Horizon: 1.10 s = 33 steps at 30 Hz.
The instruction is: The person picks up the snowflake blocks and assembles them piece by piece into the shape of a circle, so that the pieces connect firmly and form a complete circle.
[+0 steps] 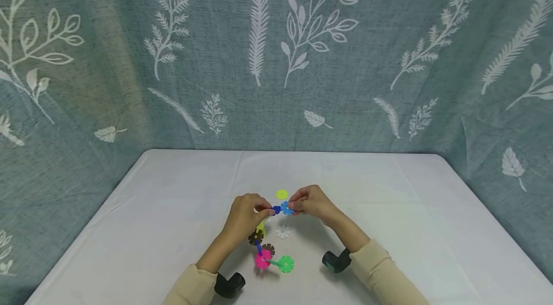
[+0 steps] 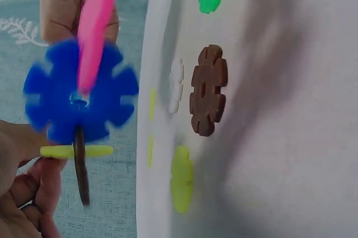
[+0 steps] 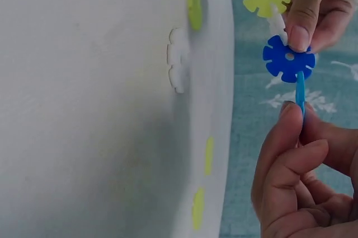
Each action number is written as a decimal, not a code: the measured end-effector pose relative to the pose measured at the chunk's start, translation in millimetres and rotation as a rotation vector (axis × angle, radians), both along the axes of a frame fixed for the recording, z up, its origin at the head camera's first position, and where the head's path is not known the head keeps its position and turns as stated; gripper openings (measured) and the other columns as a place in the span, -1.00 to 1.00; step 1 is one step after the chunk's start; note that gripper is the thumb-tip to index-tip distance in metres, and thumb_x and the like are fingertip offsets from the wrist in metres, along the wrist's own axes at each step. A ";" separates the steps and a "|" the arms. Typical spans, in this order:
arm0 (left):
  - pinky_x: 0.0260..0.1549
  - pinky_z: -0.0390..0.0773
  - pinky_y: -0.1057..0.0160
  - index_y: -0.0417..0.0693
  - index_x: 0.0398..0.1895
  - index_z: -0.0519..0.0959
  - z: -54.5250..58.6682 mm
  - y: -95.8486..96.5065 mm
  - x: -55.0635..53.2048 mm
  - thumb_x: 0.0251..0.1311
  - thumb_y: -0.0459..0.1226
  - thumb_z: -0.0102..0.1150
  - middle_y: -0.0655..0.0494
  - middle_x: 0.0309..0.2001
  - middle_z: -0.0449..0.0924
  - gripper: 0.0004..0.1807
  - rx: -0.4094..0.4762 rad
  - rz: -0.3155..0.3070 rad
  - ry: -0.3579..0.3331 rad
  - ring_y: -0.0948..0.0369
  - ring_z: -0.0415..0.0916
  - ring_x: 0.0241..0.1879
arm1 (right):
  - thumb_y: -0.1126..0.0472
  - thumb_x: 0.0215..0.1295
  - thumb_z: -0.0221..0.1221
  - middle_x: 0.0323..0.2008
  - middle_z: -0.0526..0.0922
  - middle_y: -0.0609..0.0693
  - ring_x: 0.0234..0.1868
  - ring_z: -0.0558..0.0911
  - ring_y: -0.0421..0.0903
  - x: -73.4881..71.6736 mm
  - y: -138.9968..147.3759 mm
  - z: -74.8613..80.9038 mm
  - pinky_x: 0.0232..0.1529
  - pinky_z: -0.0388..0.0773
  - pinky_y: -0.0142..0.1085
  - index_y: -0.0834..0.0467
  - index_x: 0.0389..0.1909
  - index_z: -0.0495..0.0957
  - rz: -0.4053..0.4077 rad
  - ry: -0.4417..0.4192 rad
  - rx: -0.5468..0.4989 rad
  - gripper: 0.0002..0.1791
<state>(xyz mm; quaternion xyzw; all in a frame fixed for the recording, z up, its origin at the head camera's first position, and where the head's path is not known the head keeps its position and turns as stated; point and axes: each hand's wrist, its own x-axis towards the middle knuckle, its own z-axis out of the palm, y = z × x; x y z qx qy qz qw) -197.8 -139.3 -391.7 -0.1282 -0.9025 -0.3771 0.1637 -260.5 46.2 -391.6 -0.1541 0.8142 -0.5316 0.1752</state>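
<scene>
Above table (image 1: 367,175), two hands (image 1: 245,213) (image 1: 314,203) pinch two blue discs (image 1: 276,210) (image 1: 284,208).

"Could you read any lettering on the discs (image 1: 286,263), towards six o'clock in the head view?"
"None."
"And on the curtain (image 1: 276,113) at twelve?"
"No word, number or brand was legible there either."

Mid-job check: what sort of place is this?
Likely an improvised tabletop recording booth, though little beyond it shows. Leaf-print cloth hangs behind and along both sides of a white table, and loose flower-shaped discs lie on top.
</scene>
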 end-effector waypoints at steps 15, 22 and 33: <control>-0.35 0.37 0.32 -0.09 -0.64 0.67 -5.7 3.5 13.4 -0.21 -0.33 0.41 0.18 -0.60 0.60 -0.93 -0.127 -0.032 0.157 0.34 0.43 -0.55 | 0.42 0.10 0.20 -0.57 0.64 0.14 -0.64 0.49 -0.28 10.5 -12.9 3.6 -0.52 0.51 -0.35 0.42 -0.44 0.57 0.084 0.137 0.037 -0.91; -0.54 0.43 0.43 -0.22 -0.50 0.69 6.6 -13.2 3.5 0.05 -0.21 0.26 0.01 -0.53 0.66 -0.79 0.070 -0.180 -0.226 0.31 0.49 -0.54 | 0.39 0.14 0.18 -0.57 0.64 0.25 -0.63 0.49 -0.17 8.8 -13.9 -1.0 -0.58 0.38 -0.41 0.43 -0.30 0.48 0.241 0.185 -0.036 -0.83; -0.40 0.41 0.32 -0.36 -0.47 0.63 2.9 -32.4 2.8 0.11 -0.28 0.19 -0.07 -0.51 0.64 -0.77 0.235 -0.125 -0.487 0.32 0.43 -0.50 | 0.27 -0.05 0.34 -0.39 0.50 -0.01 -0.45 0.32 -0.26 19.4 -9.0 -11.4 -0.45 0.28 -0.48 0.17 -0.21 0.68 0.406 0.528 0.438 -0.71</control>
